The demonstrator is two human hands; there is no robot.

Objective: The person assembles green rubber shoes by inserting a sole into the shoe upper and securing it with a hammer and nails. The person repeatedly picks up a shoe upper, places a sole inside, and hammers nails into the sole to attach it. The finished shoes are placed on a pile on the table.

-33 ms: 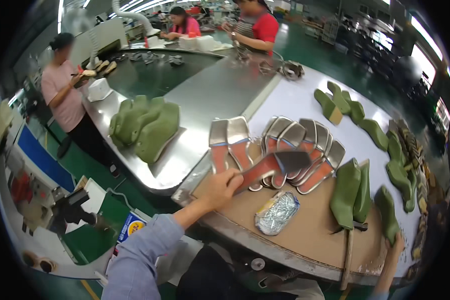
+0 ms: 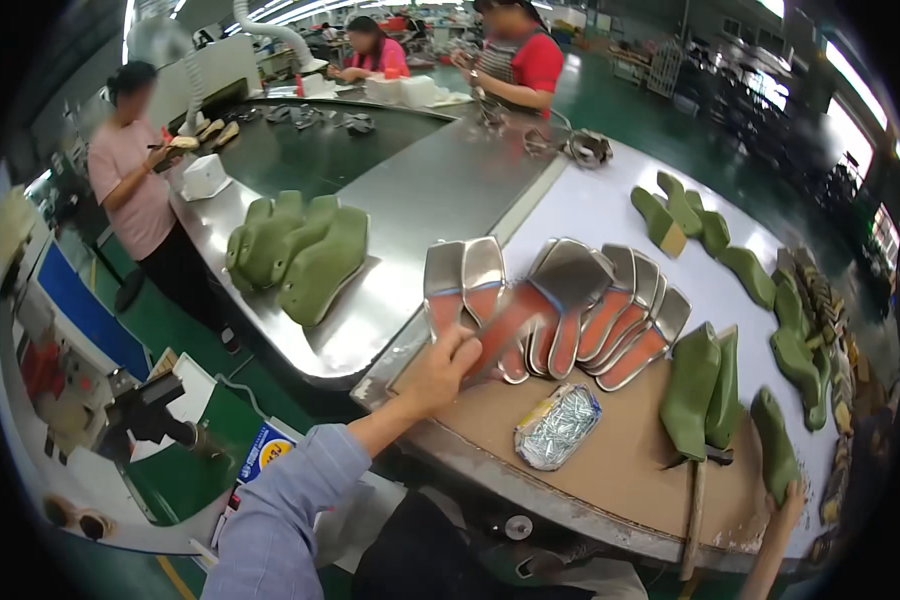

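Left hand (image 2: 442, 372) grips silver-orange sole (image 2: 540, 300) | sole row (image 2: 620, 315) beside

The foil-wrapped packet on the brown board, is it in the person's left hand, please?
No, the foil packet lies alone on the board; the left hand grips a shoe sole.

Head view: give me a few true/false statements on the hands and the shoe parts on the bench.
1. The left hand grips a silver and orange insole. True.
2. The green shoe lasts at left lie on the cardboard. False: they lie on the steel table.
3. A foil-wrapped packet lies on the cardboard sheet. True.
4. The right hand holds the packet. False: it is at the bench's lower right edge, apart from it.
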